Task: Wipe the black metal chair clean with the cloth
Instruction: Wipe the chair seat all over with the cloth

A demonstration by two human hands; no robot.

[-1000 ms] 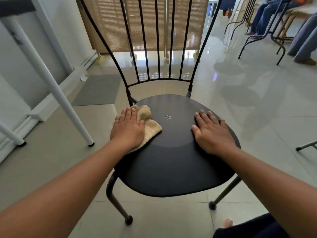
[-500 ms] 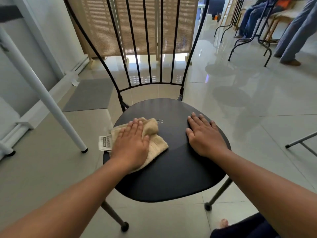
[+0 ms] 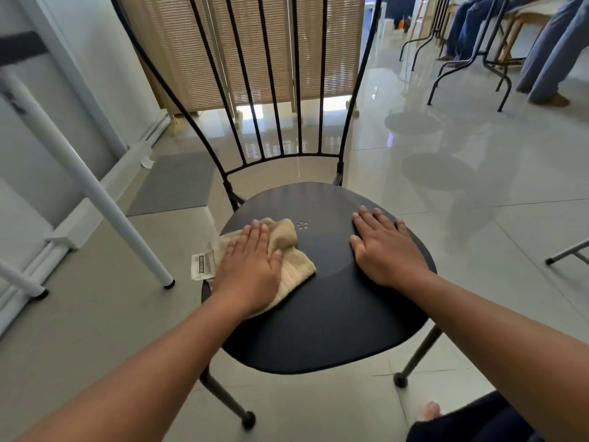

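The black metal chair (image 3: 334,314) stands in front of me, round seat toward me, its barred back rising at the far side. A beige cloth (image 3: 291,260) lies on the left part of the seat, a white label hanging past the seat's left edge. My left hand (image 3: 250,269) presses flat on the cloth, fingers together. My right hand (image 3: 384,250) rests flat on the bare right part of the seat, fingers spread, holding nothing.
White table legs (image 3: 95,193) slant to the floor at the left. A grey mat (image 3: 175,183) lies behind them. A slatted screen (image 3: 255,49) stands behind the chair. Other chairs and people's legs (image 3: 548,49) are at the far right. My bare foot (image 3: 430,409) is at the bottom right.
My left hand has slid the cloth from the seat's far left toward me, and the label now hangs off the edge. My right hand has stayed planted on the seat.
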